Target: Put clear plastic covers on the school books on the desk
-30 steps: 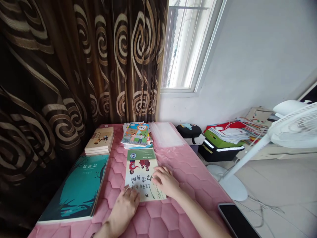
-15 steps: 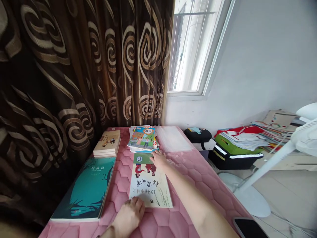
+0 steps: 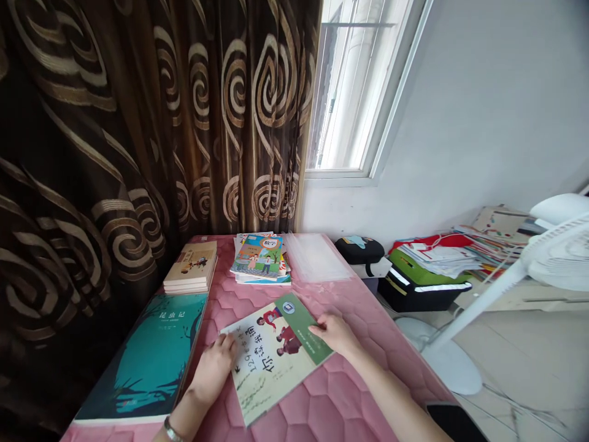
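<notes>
A thin paperback book (image 3: 271,350) with a pale cover, a green band and cartoon children lies turned at a slant between my hands, just over the pink quilted surface. My left hand (image 3: 215,367), a metal bracelet on its wrist, is closed on the book's left edge. At the green right edge, my right hand (image 3: 335,334) pinches the cover with thumb and fingers. Left of my left hand lies a large teal book (image 3: 154,356). Farther back stand a stack of tan books (image 3: 191,267) and a pile of colourful textbooks (image 3: 258,256).
Clear plastic sleeves (image 3: 317,258) lie at the back right of the pink surface (image 3: 317,405). A dark phone-like slab (image 3: 453,423) sits at the front right. Beyond the edge are a white fan (image 3: 483,301) and a green-black box (image 3: 423,276). A patterned curtain (image 3: 248,123) hangs behind.
The paperback has been turned from lying upside down to a slant, its green band swinging to the right. My right hand has drawn back and rightward; my left has moved up and left.
</notes>
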Demonstrator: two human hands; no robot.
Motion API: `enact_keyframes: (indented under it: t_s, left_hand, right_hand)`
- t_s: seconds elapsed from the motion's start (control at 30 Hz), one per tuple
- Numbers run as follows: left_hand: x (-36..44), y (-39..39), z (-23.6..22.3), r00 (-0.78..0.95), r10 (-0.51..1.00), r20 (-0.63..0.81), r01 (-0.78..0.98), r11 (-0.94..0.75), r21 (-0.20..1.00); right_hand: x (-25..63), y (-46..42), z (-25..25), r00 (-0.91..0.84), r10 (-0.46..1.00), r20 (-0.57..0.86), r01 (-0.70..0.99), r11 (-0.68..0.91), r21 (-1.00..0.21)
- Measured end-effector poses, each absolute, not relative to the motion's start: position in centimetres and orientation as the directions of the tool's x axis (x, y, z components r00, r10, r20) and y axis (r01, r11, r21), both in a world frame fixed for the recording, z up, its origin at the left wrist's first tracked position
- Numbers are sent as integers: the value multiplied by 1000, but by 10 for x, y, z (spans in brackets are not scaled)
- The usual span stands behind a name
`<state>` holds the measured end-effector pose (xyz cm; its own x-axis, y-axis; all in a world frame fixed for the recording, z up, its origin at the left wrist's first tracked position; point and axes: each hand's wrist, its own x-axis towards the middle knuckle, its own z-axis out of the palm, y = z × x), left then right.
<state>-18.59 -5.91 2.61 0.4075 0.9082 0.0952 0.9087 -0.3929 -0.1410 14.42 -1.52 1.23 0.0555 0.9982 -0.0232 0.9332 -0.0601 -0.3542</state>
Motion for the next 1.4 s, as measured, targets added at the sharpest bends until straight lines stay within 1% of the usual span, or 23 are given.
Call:
enact_keyframes:
  t_s: [0.07, 0.17, 0.2, 0.27, 0.4, 0.5, 0.63, 0.7, 0.83, 0.9, 0.93, 1.0, 1.03, 1.07, 1.13, 1.2, 1.27, 1.4]
  left_hand:
    - [-181, -34, 27, 342, 933, 110, 939, -336, -76]
    - [-175, 6, 28, 254, 956, 145, 967, -250, -48]
    - [-174, 18, 29, 234, 960, 154, 972, -231, -42]
    - [-174, 38, 31, 196, 966, 166, 981, -194, -28]
    - [-182, 57, 36, 148, 974, 171, 989, -148, -11]
    - [-189, 55, 41, 142, 976, 164, 990, -142, -12]
    - [-184, 35, 46, 101, 975, 196, 995, -100, -16]
    - [-172, 18, 46, 139, 966, 216, 990, -141, -8]
    - [-138, -28, 34, 403, 897, 183, 908, -417, 47]
    - [-123, -50, 22, 470, 863, 187, 867, -491, 82]
    - [-118, -58, 16, 480, 849, 221, 851, -512, 116]
    - [-113, -67, 6, 471, 840, 271, 838, -522, 162]
    - [-112, -68, 3, 462, 839, 288, 835, -520, 177]
    - [-111, -69, 1, 455, 840, 295, 836, -517, 182]
    - [-111, -67, 0, 453, 839, 301, 838, -516, 178]
    - [-111, -66, 2, 459, 836, 301, 837, -520, 168]
    - [-112, -66, 6, 464, 835, 296, 837, -522, 161]
    - [-123, -70, 11, 479, 829, 288, 838, -529, 130]
  right_hand:
    - [152, -30, 2, 114, 993, -10, 898, -107, -427]
    - [152, -41, -10, 214, 975, 57, 835, -152, -529]
    - [149, -42, -12, 242, 967, 81, 829, -163, -535]
    - [142, -41, -12, 279, 954, 108, 842, -189, -506]
    - [126, -32, 2, 329, 942, 63, 844, -263, -468]
    - [120, -29, 10, 360, 932, 33, 830, -304, -467]
    - [123, -29, 3, 341, 939, 49, 830, -276, -484]
    - [125, -28, -4, 324, 943, 68, 832, -250, -496]
    - [128, -25, -12, 324, 941, 97, 830, -234, -505]
    - [126, -28, -11, 323, 934, 156, 851, -215, -479]
    - [124, -32, -9, 319, 926, 204, 871, -201, -449]
    - [115, -44, -4, 276, 916, 292, 911, -153, -382]
    - [108, -51, -1, 224, 923, 314, 928, -104, -357]
    - [100, -58, 1, 154, 935, 319, 938, -37, -345]
    - [82, -72, 5, -38, 951, 308, 927, 149, -343]
    - [64, -80, 7, -175, 937, 302, 902, 276, -333]
    - [52, -81, 5, -228, 928, 294, 891, 320, -321]
    - [55, -77, 0, -240, 922, 304, 891, 334, -309]
